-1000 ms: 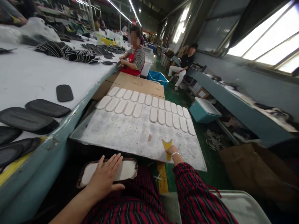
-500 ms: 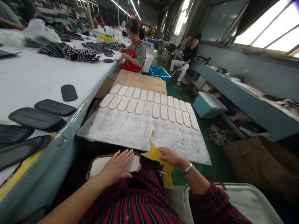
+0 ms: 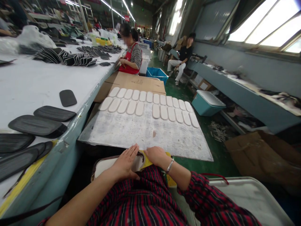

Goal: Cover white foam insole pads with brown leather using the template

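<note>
My left hand (image 3: 125,161) lies flat with its fingers stretched over a white oval panel (image 3: 104,165) with a brown rim, just above my lap. At the panel's right end, a dark curved edge shows. Close beside it, my right hand (image 3: 157,156) grips a thin yellow sheet (image 3: 147,161) whose edge touches or overlaps that end. The right fingertips and most of the sheet are hidden behind the hand. Ahead, a whitish board (image 3: 122,128) carries two rows of white oval panels (image 3: 163,112).
Black oval pads (image 3: 35,125) lie on the white table (image 3: 44,84) at left. A cardboard sheet (image 3: 131,81) is beyond the board. A teal bin (image 3: 208,103) and a brown carton (image 3: 261,157) stand at right. A person in a red apron (image 3: 129,58) sits at the table.
My right hand has moved left with the yellow sheet, bringing it to the right end of the oval panel. My left hand stays on the panel, shifted slightly right in view.
</note>
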A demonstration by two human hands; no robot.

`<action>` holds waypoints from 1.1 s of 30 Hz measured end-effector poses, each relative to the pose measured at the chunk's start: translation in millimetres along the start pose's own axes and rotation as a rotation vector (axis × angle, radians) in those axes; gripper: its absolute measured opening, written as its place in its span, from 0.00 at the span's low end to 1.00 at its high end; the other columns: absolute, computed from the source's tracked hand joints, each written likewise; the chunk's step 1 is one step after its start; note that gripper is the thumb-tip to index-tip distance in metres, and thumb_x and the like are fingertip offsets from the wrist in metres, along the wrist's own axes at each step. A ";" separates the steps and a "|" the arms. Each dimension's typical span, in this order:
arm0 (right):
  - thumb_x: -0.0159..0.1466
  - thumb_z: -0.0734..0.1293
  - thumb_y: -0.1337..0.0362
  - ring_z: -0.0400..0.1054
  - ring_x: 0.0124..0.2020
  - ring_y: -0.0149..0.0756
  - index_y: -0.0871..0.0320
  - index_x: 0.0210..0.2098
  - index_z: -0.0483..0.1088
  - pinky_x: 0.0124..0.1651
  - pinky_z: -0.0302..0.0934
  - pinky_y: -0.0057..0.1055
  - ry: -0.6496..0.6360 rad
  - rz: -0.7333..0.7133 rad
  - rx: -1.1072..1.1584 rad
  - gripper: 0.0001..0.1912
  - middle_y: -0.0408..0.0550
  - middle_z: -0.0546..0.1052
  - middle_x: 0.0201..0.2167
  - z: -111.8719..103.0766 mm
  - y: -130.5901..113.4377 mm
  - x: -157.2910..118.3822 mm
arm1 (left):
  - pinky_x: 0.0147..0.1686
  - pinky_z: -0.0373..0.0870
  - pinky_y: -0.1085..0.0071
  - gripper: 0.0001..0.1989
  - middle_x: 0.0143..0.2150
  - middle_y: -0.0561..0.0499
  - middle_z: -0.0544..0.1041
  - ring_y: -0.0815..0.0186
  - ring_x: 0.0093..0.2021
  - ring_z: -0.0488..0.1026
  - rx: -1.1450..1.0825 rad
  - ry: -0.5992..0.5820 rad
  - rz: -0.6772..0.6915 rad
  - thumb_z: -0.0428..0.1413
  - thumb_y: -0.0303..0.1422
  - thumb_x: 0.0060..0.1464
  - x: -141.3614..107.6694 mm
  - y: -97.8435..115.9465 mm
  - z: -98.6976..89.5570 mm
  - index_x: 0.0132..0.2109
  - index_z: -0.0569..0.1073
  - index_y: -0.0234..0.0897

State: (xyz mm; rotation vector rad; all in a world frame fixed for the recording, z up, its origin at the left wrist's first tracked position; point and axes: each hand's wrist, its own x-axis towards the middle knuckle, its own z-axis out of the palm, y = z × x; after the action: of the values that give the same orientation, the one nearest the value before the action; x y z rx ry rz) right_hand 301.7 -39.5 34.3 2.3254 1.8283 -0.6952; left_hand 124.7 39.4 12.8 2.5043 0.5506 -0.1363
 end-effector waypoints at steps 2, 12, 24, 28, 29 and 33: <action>0.66 0.46 0.55 0.70 0.40 0.47 0.63 0.38 0.72 0.41 0.61 0.40 0.042 0.021 -0.018 0.28 0.61 0.76 0.35 3.9 -7.4 -0.1 | 0.60 0.43 0.55 0.60 0.65 0.34 0.42 0.49 0.64 0.41 -0.007 0.017 0.005 0.62 0.48 0.25 2.4 -2.3 3.6 0.64 0.44 0.31; 0.67 0.43 0.54 0.71 0.37 0.42 0.58 0.36 0.71 0.39 0.60 0.35 0.113 0.021 -0.028 0.28 0.54 0.77 0.34 10.5 -8.9 -4.0 | 0.59 0.47 0.58 0.56 0.64 0.35 0.51 0.52 0.63 0.47 -0.022 0.039 -0.038 0.62 0.44 0.30 -3.7 -3.4 8.7 0.63 0.45 0.29; 0.68 0.39 0.57 0.71 0.36 0.42 0.60 0.37 0.70 0.37 0.61 0.36 0.083 -0.010 -0.028 0.31 0.55 0.76 0.33 23.7 -20.2 -8.4 | 0.60 0.45 0.56 0.56 0.63 0.35 0.52 0.51 0.63 0.48 -0.001 -0.025 -0.048 0.62 0.43 0.31 -0.7 6.1 4.2 0.63 0.44 0.29; 0.66 0.53 0.57 0.71 0.35 0.37 0.59 0.37 0.70 0.38 0.61 0.30 0.002 -0.146 -0.038 0.18 0.51 0.77 0.32 14.7 -4.1 -12.5 | 0.60 0.43 0.55 0.51 0.62 0.38 0.56 0.54 0.62 0.51 0.000 -0.019 -0.041 0.60 0.42 0.36 -9.0 8.9 4.8 0.63 0.44 0.32; 0.64 0.56 0.57 0.71 0.34 0.35 0.58 0.36 0.71 0.38 0.60 0.28 -0.008 -0.169 -0.040 0.15 0.49 0.77 0.31 12.4 1.9 -14.0 | 0.60 0.44 0.56 0.50 0.62 0.38 0.56 0.54 0.62 0.51 -0.018 -0.016 -0.043 0.60 0.42 0.36 -10.8 7.7 3.0 0.63 0.44 0.33; 0.67 0.49 0.59 0.71 0.34 0.38 0.60 0.34 0.70 0.36 0.60 0.31 0.084 -0.089 -0.063 0.21 0.52 0.76 0.31 14.7 13.6 -25.1 | 0.58 0.51 0.62 0.48 0.63 0.41 0.54 0.58 0.61 0.53 -0.141 -0.006 -0.052 0.58 0.41 0.42 -14.1 -0.8 -10.7 0.64 0.41 0.36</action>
State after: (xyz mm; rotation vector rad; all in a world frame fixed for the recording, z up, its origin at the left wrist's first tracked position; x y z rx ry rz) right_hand 306.0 -70.9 28.8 2.2787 1.9688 -0.5489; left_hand 111.3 40.9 24.4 2.3528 0.6020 -0.1206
